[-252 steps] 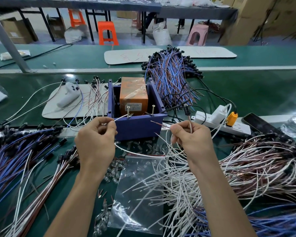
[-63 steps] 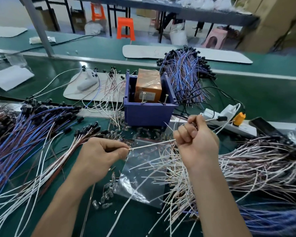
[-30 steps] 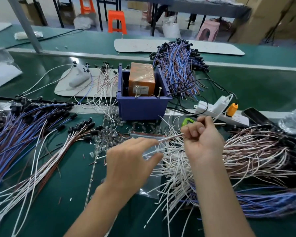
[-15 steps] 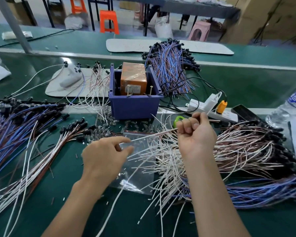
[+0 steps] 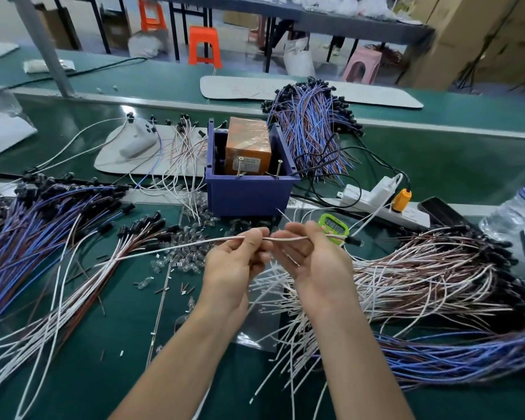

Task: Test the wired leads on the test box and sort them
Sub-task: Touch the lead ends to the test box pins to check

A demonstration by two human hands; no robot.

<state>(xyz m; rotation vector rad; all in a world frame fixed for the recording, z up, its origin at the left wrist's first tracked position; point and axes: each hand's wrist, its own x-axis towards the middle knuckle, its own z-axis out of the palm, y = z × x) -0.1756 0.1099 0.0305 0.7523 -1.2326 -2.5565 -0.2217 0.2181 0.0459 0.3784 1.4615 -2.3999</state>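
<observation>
A blue test box (image 5: 249, 194) with an orange block inside and two metal pins on its front rim stands at the middle of the bench. Just in front of it, my left hand (image 5: 235, 268) and my right hand (image 5: 315, 268) pinch one white-and-brown wired lead (image 5: 285, 237) between them, stretched level. Its black end cap (image 5: 355, 241) sticks out to the right of my right hand. A loose pile of white and brown leads (image 5: 422, 277) lies to the right. Bundles of blue leads and white-brown leads (image 5: 43, 237) fan out on the left.
A green timer (image 5: 334, 228), a white power strip (image 5: 382, 204) with an orange plug, a phone and a water bottle (image 5: 519, 207) sit at the right. Small clear bulbs (image 5: 188, 250) and a plastic bag litter the mat. More blue leads (image 5: 309, 128) lie behind the box.
My left hand came in from the plastic bag and took hold of the lead beside my right hand. The lead is now held level in front of the box.
</observation>
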